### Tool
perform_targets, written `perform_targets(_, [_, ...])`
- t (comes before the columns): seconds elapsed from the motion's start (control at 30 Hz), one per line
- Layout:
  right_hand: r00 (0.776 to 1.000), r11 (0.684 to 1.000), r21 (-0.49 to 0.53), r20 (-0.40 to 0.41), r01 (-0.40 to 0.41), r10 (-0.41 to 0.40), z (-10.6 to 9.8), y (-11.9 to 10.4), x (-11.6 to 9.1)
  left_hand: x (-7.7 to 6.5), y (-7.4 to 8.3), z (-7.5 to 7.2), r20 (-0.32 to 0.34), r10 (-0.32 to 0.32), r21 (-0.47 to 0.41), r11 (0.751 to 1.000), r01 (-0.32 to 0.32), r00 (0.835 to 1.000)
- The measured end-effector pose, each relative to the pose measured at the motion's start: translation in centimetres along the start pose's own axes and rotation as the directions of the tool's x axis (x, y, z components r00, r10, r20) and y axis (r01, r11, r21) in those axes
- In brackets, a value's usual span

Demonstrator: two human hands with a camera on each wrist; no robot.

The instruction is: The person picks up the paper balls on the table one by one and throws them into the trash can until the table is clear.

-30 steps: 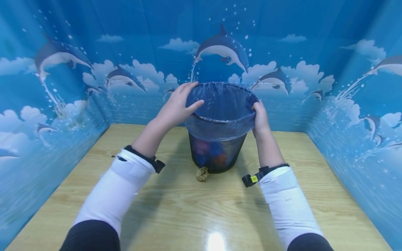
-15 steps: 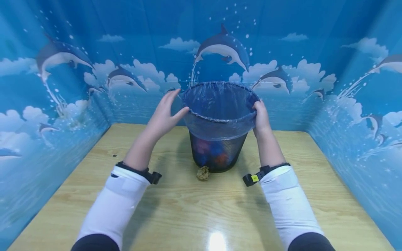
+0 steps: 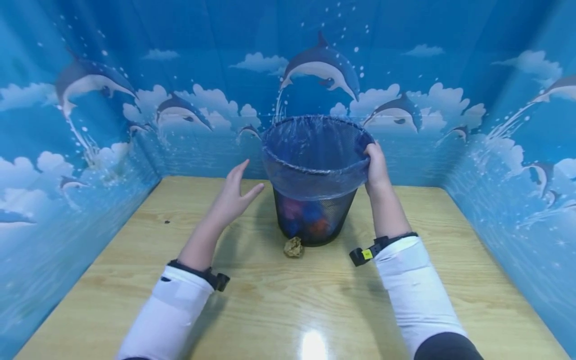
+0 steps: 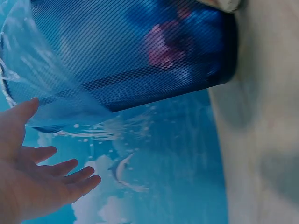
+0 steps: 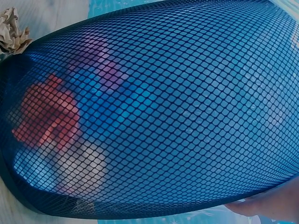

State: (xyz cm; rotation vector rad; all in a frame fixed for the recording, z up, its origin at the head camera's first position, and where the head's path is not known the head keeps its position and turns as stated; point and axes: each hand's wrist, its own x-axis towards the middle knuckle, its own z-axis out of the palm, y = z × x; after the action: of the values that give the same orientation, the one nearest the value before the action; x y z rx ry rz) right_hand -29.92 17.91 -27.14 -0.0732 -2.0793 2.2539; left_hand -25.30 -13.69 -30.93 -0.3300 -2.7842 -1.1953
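Note:
A black mesh wastebasket (image 3: 344,210) stands upright on the table, a translucent blue bin liner (image 3: 310,185) folded over its rim. Through the mesh, crumpled red (image 5: 49,114), blue, pink and whitish pieces show near its bottom. At the rim's right side my right hand (image 3: 377,167) grips the edge and liner, fingers partly hidden. My left hand (image 3: 229,199) is held apart from the basket on its left, fingers spread and holding nothing; the left wrist view shows the left hand (image 4: 42,182) beside the liner's edge. A crumpled brown paper ball (image 3: 293,247) lies at the basket's front foot.
The wooden table (image 3: 270,305) carries a tiny dark speck (image 3: 167,221) at left. Blue dolphin-print curtains (image 3: 202,55) enclose the back and both sides, the rear one close behind the basket.
My left hand has let go of the rim's left side and moved left and down, away from the basket. The right hand keeps its grip. The basket and paper ball stay in place.

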Motion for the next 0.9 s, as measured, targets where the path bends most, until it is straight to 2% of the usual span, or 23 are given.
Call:
perform_targets(0.17, [1.000, 1.000, -0.002, 0.006, 0.007, -0.007, 0.1, -0.1, 0.1, -0.4, -1.1, 1.7, 0.017, -0.023, 0.001, 1.000, 0.023, 1.000])
perform_targets(0.3, [1.000, 1.000, 0.008, 0.012, 0.001, -0.001, 0.1, 0.0, 0.1, -0.8, -1.7, 3.0, 0.038, -0.014, 0.003, 1.000, 0.014, 0.999])
perform_targets(0.43, [1.000, 1.000, 0.012, 0.016, 0.005, -0.006, 0.0, 0.0, 0.1, -1.2, -1.9, 4.1, 0.052, -0.008, -0.004, 1.000, 0.008, 0.999])
perform_targets(0.7, [1.000, 1.000, 0.018, 0.022, 0.008, -0.008, 0.0, 0.0, 0.0, -1.6, -2.1, 5.6, 0.080, -0.051, 0.029, 0.998, 0.049, 0.996])
perform_targets(0.9, [0.999, 0.999, 0.017, 0.020, 0.027, -0.027, 0.0, 0.0, 0.0, -1.8, -2.5, 7.0, 0.094, -0.063, 0.090, 0.994, 0.054, 0.994])
